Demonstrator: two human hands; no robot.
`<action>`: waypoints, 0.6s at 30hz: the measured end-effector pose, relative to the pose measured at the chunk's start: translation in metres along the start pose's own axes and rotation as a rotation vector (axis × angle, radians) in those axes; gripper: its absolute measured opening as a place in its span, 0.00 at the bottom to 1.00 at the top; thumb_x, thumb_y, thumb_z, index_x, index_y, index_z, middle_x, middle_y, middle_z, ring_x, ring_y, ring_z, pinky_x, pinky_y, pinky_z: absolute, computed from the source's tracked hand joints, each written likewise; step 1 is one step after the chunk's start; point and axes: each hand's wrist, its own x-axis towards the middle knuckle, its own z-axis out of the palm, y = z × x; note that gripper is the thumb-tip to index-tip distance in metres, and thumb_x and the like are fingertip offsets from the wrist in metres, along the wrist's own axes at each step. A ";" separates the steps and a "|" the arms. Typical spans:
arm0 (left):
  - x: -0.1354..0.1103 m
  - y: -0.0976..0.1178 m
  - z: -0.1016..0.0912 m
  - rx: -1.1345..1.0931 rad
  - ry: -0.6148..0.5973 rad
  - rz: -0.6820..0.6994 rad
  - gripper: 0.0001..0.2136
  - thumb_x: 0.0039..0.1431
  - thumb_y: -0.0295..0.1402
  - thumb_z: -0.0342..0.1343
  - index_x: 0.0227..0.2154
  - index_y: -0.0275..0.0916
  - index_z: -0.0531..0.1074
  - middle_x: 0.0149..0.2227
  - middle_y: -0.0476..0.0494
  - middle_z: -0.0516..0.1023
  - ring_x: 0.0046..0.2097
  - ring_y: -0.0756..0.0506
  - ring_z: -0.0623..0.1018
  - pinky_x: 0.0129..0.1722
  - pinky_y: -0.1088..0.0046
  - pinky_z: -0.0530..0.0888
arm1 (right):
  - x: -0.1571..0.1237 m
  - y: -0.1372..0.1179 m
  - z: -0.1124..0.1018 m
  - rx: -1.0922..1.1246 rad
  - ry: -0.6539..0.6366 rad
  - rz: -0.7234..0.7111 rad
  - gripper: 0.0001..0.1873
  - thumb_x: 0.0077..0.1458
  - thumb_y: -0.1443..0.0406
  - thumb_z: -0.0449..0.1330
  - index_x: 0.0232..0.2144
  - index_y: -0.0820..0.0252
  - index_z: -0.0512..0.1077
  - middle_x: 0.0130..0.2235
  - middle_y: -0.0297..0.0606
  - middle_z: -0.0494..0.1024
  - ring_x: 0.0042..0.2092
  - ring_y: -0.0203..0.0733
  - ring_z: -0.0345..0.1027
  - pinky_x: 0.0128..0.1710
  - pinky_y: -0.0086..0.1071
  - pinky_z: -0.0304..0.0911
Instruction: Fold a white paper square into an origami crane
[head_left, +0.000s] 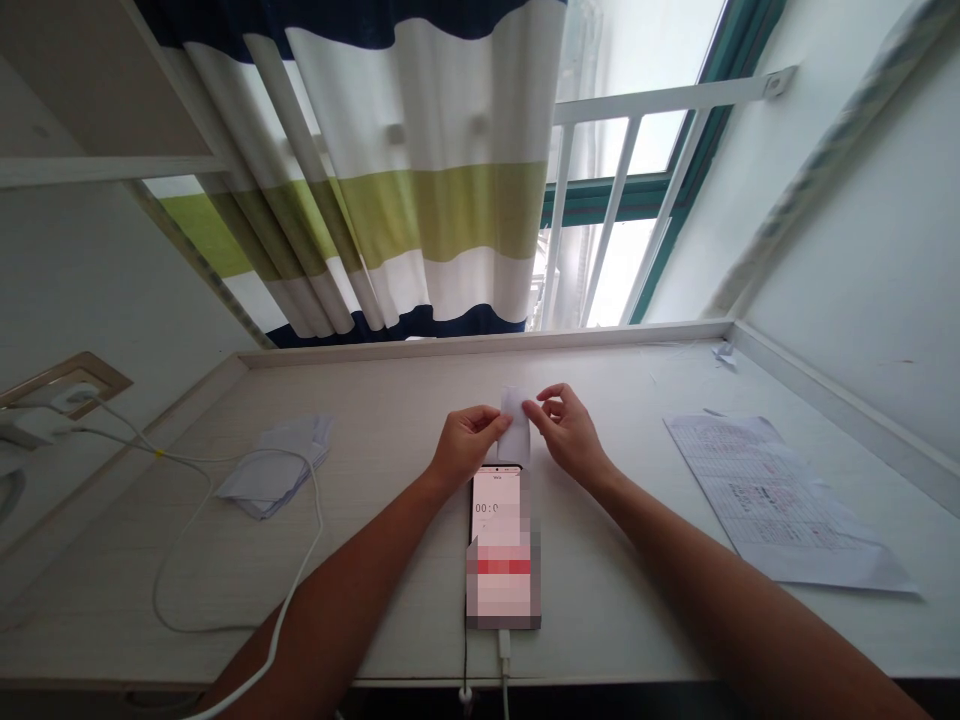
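Both my hands meet over the middle of the white desk (600, 620), pinching a small white slip of paper (516, 422) held upright between them. My left hand (466, 443) grips its left edge with thumb and fingers closed. My right hand (568, 425) pinches its right edge. Just below the slip lies a smartphone (501, 545) flat on the desk, its screen showing a timer, with a cable plugged into its near end.
A pile of folded white papers (276, 470) lies at the left, crossed by a white charging cable (225, 560) running to a wall socket (64, 395). A printed sheet (780, 500) lies at the right. Striped curtain (390, 200) and window (630, 220) stand behind the desk.
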 end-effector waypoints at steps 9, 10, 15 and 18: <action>-0.001 0.008 0.005 -0.155 0.053 0.003 0.17 0.48 0.45 0.73 0.24 0.36 0.76 0.26 0.49 0.77 0.29 0.51 0.73 0.32 0.74 0.71 | -0.012 -0.009 0.008 -0.263 -0.259 -0.112 0.23 0.60 0.48 0.64 0.48 0.56 0.74 0.42 0.43 0.82 0.38 0.47 0.75 0.34 0.36 0.70; -0.002 0.009 0.006 -0.197 0.029 0.002 0.18 0.49 0.45 0.73 0.23 0.36 0.75 0.27 0.49 0.77 0.29 0.52 0.73 0.32 0.74 0.70 | -0.011 -0.008 0.008 -0.246 -0.276 -0.114 0.21 0.61 0.48 0.62 0.46 0.57 0.75 0.40 0.43 0.82 0.38 0.47 0.75 0.34 0.36 0.70; -0.002 0.012 0.005 -0.193 0.023 0.041 0.19 0.51 0.47 0.71 0.23 0.37 0.73 0.31 0.48 0.77 0.31 0.51 0.73 0.34 0.73 0.70 | -0.010 -0.006 0.006 -0.205 -0.212 -0.117 0.20 0.66 0.50 0.57 0.51 0.56 0.72 0.46 0.45 0.82 0.38 0.47 0.78 0.35 0.38 0.73; -0.003 0.012 0.004 0.021 0.093 0.131 0.16 0.52 0.46 0.70 0.24 0.38 0.77 0.31 0.47 0.76 0.33 0.50 0.72 0.32 0.74 0.68 | -0.015 -0.011 0.008 -0.319 -0.131 -0.152 0.26 0.64 0.51 0.59 0.59 0.55 0.66 0.49 0.47 0.81 0.39 0.50 0.78 0.37 0.42 0.74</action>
